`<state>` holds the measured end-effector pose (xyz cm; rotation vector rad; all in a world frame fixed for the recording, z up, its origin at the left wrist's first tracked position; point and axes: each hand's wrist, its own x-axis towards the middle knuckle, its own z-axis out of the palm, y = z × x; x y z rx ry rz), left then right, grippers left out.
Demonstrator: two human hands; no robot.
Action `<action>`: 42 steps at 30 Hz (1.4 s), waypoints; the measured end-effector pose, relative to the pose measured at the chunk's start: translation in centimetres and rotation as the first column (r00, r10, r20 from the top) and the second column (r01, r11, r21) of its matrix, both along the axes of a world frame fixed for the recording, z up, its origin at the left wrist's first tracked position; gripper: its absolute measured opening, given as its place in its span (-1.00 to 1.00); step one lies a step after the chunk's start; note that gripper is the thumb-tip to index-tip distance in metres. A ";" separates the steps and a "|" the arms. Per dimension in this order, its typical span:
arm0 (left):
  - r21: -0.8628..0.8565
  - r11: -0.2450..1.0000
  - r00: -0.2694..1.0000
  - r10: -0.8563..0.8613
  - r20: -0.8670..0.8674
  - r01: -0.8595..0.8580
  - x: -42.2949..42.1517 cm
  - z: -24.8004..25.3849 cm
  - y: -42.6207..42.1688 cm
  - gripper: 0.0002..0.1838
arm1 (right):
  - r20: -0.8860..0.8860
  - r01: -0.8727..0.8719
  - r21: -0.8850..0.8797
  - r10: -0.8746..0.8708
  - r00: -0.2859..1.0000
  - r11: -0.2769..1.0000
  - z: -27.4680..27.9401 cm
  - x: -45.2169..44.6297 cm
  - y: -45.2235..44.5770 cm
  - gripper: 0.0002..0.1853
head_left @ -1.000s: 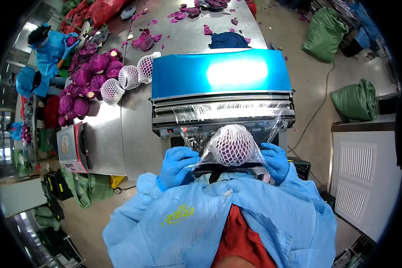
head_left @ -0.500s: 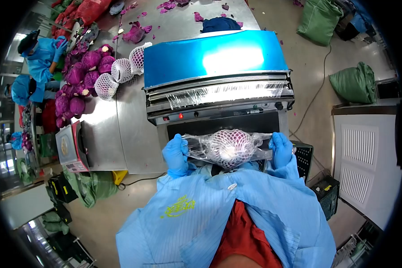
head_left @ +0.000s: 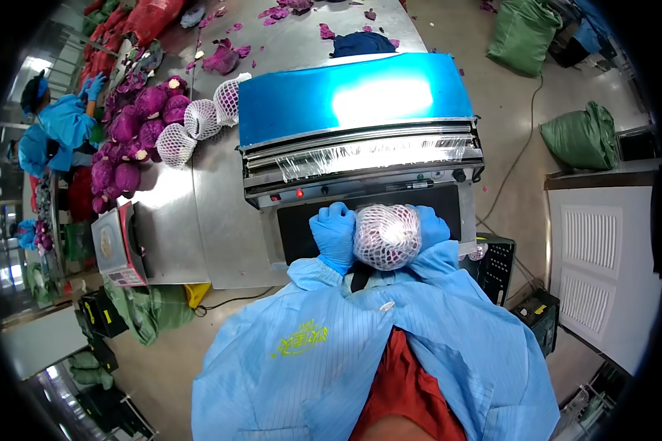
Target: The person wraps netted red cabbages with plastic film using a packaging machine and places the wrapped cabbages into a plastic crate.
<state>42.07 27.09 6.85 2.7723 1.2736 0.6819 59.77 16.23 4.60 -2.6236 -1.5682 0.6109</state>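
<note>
A purple cabbage in white foam netting (head_left: 387, 237), with clear film around it, is between my two gloved hands, in front of the wrapping machine (head_left: 360, 158). My left hand (head_left: 334, 234), in a blue glove, is closed at the cabbage's left side, its fingers bent. On the other side my right hand (head_left: 432, 226) is partly hidden behind the cabbage; its fingers cannot be made out well. A black pad (head_left: 294, 231) lies under the hands. Torn film hangs along the machine's front bar.
Purple cabbages (head_left: 127, 125) are piled at the left, beside several netted ones (head_left: 201, 119). A box (head_left: 118, 246) stands at the metal table's (head_left: 221, 250) left edge. A co-worker (head_left: 66, 117) is at far left. Black crates (head_left: 496, 268) and green sacks (head_left: 582, 136) are at the right.
The film stretched out to both sides has been drawn in around the netted cabbage. Both hands have moved inward to its sides. Earlier, the view shifted and the cabbage came away from the machine's bar.
</note>
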 end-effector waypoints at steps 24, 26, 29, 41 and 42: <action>-0.694 -0.349 0.709 0.622 0.332 0.630 -3.2 10.0 1.6 -0.61 | -0.117 -0.079 0.868 0.357 0.927 0.490 12.9 -2.3 4.6 -0.69; -0.683 -0.260 0.699 0.504 0.507 0.682 -3.9 10.5 1.7 -0.60 | -0.092 -0.141 0.857 0.415 0.905 0.496 13.3 -2.8 4.9 -0.69; -0.652 -0.313 0.722 0.348 0.598 0.690 -4.9 9.4 3.0 -0.48 | -0.064 -0.237 0.825 0.501 0.863 0.513 13.5 -3.4 5.8 -0.70; -0.675 -0.340 0.695 -0.081 0.714 0.654 -5.0 9.1 4.0 -0.23 | -0.082 -0.775 0.440 0.880 0.469 0.454 18.5 -1.5 9.9 -0.66; -0.660 -0.368 0.685 -0.080 0.724 0.654 -5.0 8.7 3.9 -0.22 | -0.068 -0.674 0.604 0.871 0.487 0.424 17.3 -2.5 9.8 -0.65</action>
